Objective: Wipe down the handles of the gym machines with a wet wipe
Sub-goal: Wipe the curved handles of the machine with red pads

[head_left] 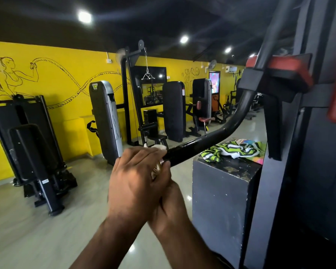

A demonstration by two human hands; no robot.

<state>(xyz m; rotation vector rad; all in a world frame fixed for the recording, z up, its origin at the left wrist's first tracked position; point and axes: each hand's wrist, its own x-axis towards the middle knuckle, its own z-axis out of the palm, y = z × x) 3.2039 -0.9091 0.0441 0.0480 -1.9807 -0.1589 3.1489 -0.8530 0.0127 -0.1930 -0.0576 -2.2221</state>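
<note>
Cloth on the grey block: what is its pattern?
The cloth has green, black and white stripes; head view.

Head-worn wide view, forward and down, close to the handle [202, 141]

Bare forearms [113, 235], bare left grip [136, 177], bare right grip [170, 204], wide gold ring [157, 168]

Gym: wt machines [105, 121], cable stn [133, 90], workout mural [14, 78] on yellow wall [70, 61]
</note>
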